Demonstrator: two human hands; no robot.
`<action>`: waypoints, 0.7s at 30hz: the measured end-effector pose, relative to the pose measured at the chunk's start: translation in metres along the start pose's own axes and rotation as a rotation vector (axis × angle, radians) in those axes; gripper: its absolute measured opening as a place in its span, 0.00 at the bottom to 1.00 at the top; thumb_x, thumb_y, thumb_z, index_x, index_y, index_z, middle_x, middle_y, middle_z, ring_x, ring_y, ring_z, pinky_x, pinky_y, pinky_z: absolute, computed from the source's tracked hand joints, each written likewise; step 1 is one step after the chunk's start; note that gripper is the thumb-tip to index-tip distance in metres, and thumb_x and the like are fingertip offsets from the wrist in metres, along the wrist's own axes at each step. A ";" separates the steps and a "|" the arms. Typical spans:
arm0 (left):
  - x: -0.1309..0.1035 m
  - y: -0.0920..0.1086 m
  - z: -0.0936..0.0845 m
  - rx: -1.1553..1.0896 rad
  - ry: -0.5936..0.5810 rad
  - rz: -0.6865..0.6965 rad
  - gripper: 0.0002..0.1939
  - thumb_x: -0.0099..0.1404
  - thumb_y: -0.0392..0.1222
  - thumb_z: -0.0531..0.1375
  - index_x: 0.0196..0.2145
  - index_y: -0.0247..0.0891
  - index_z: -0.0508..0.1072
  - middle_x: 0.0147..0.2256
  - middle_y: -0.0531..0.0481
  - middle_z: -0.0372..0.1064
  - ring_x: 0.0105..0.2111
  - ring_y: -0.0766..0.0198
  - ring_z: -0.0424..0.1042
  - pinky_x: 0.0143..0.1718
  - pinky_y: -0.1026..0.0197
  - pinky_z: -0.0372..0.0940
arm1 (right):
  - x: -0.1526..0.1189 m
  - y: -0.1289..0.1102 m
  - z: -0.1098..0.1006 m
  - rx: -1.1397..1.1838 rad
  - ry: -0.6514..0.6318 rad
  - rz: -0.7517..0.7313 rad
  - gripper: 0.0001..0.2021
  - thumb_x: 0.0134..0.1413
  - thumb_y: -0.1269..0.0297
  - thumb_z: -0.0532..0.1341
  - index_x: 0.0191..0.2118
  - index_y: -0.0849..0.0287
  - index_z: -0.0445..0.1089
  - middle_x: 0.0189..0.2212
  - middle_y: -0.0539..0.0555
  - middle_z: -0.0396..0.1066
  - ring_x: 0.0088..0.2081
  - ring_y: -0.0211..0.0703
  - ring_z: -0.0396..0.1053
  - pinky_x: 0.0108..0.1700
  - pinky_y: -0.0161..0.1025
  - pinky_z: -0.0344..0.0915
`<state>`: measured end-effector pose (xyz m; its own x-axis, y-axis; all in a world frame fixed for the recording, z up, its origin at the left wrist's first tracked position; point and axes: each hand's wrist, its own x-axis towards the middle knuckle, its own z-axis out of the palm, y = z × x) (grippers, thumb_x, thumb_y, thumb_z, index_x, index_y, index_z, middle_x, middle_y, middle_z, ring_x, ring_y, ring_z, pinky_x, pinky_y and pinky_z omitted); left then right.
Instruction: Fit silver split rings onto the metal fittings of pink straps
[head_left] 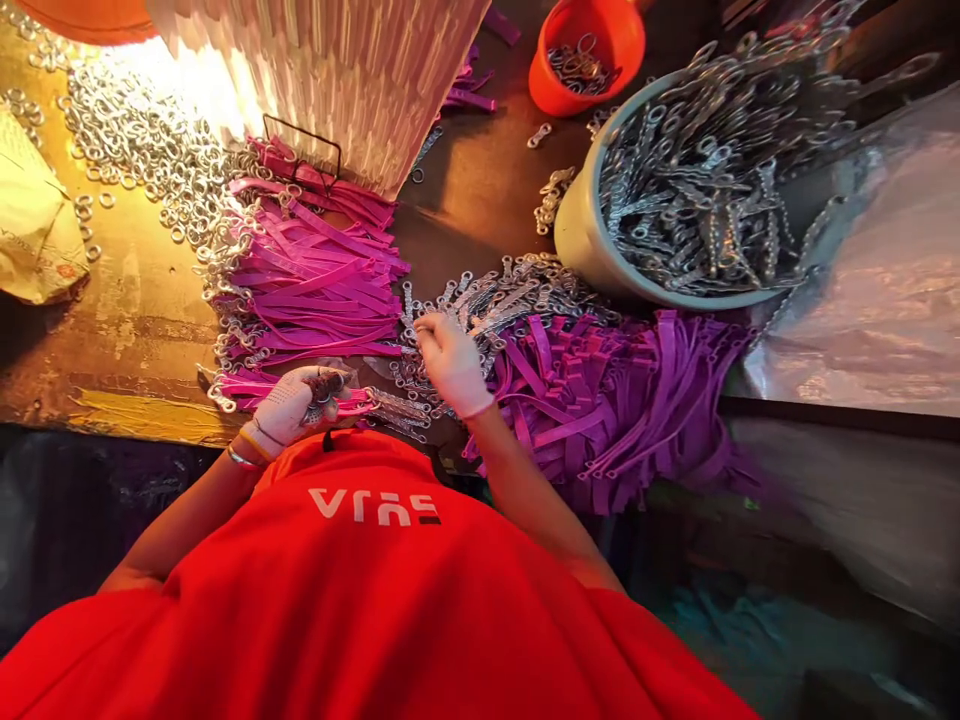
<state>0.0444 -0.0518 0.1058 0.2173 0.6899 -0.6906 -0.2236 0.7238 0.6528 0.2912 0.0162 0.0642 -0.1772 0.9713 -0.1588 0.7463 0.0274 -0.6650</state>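
Observation:
My left hand, in a white glove, is closed around a dark-handled tool near the table's front edge. Beside its fingers a pink strap joins metal chain pieces. My right hand, also gloved, is over a pile of metal links, its fingers drawn together at the pile's left side; what they hold, if anything, is too small to make out. Pink straps with metal rings lie behind my left hand. Purple straps are heaped right of my right hand.
A large grey-green bucket full of twisted metal pieces stands at the right. Behind are a small orange bucket and a ribbed sheet. Loose rings cover the left back. A yellow bag sits far left.

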 end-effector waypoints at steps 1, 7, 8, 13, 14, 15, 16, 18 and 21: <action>0.001 -0.002 0.001 0.028 0.009 0.006 0.16 0.60 0.46 0.64 0.40 0.29 0.78 0.25 0.45 0.73 0.17 0.71 0.63 0.15 0.69 0.48 | -0.013 -0.013 0.002 0.060 -0.041 -0.037 0.16 0.66 0.62 0.50 0.51 0.59 0.69 0.47 0.59 0.75 0.49 0.48 0.70 0.55 0.41 0.63; 0.000 -0.007 0.011 0.017 -0.048 -0.031 0.13 0.56 0.46 0.66 0.30 0.31 0.74 0.22 0.49 0.68 0.17 0.71 0.62 0.17 0.68 0.52 | -0.054 -0.061 0.013 0.377 -0.159 -0.043 0.19 0.60 0.61 0.57 0.56 0.59 0.67 0.50 0.57 0.73 0.49 0.46 0.71 0.55 0.42 0.64; -0.001 -0.007 0.012 0.028 -0.078 -0.041 0.14 0.56 0.47 0.67 0.29 0.32 0.73 0.21 0.50 0.67 0.17 0.72 0.60 0.16 0.68 0.51 | -0.055 -0.064 0.013 0.445 -0.182 -0.047 0.19 0.59 0.62 0.58 0.55 0.59 0.67 0.50 0.56 0.73 0.48 0.45 0.70 0.54 0.42 0.64; -0.012 -0.007 0.017 0.082 -0.140 0.016 0.21 0.58 0.55 0.67 0.25 0.33 0.69 0.16 0.56 0.57 0.13 0.75 0.50 0.15 0.67 0.43 | -0.055 -0.073 0.013 0.706 -0.299 -0.001 0.17 0.55 0.61 0.58 0.49 0.59 0.70 0.43 0.52 0.75 0.45 0.42 0.71 0.51 0.39 0.66; -0.015 -0.006 0.019 0.067 -0.144 0.046 0.21 0.59 0.56 0.67 0.27 0.34 0.69 0.16 0.56 0.56 0.13 0.75 0.50 0.14 0.67 0.43 | -0.056 -0.075 0.014 0.734 -0.252 0.028 0.17 0.54 0.61 0.59 0.48 0.60 0.70 0.42 0.52 0.74 0.44 0.42 0.70 0.51 0.39 0.66; -0.019 -0.007 0.022 0.049 -0.144 0.074 0.20 0.59 0.55 0.67 0.30 0.34 0.70 0.16 0.57 0.56 0.13 0.75 0.50 0.14 0.67 0.43 | -0.057 -0.077 0.016 0.756 -0.189 0.061 0.17 0.53 0.60 0.60 0.47 0.60 0.70 0.42 0.52 0.74 0.44 0.42 0.70 0.51 0.39 0.66; -0.022 -0.007 0.026 0.030 -0.131 0.099 0.20 0.58 0.54 0.69 0.33 0.34 0.71 0.16 0.58 0.57 0.13 0.75 0.50 0.14 0.68 0.43 | -0.059 -0.079 0.019 0.774 -0.128 0.095 0.16 0.52 0.60 0.60 0.47 0.60 0.70 0.41 0.52 0.73 0.43 0.42 0.70 0.50 0.39 0.67; -0.028 -0.010 0.031 0.003 -0.068 0.133 0.20 0.55 0.52 0.71 0.36 0.35 0.70 0.17 0.59 0.58 0.14 0.75 0.51 0.15 0.68 0.44 | -0.063 -0.080 0.024 0.795 -0.055 0.156 0.16 0.52 0.59 0.60 0.46 0.59 0.69 0.41 0.52 0.73 0.42 0.42 0.70 0.48 0.39 0.68; -0.030 -0.014 0.032 0.015 -0.002 0.154 0.19 0.58 0.54 0.69 0.33 0.36 0.70 0.16 0.59 0.57 0.14 0.74 0.52 0.14 0.68 0.46 | -0.066 -0.077 0.028 0.760 -0.069 0.168 0.16 0.56 0.58 0.58 0.49 0.57 0.69 0.42 0.53 0.73 0.42 0.42 0.70 0.46 0.39 0.69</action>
<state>0.0712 -0.0820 0.1271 0.1832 0.7927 -0.5814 -0.2404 0.6095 0.7554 0.2271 -0.0566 0.1055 -0.1593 0.9304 -0.3302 0.1268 -0.3124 -0.9415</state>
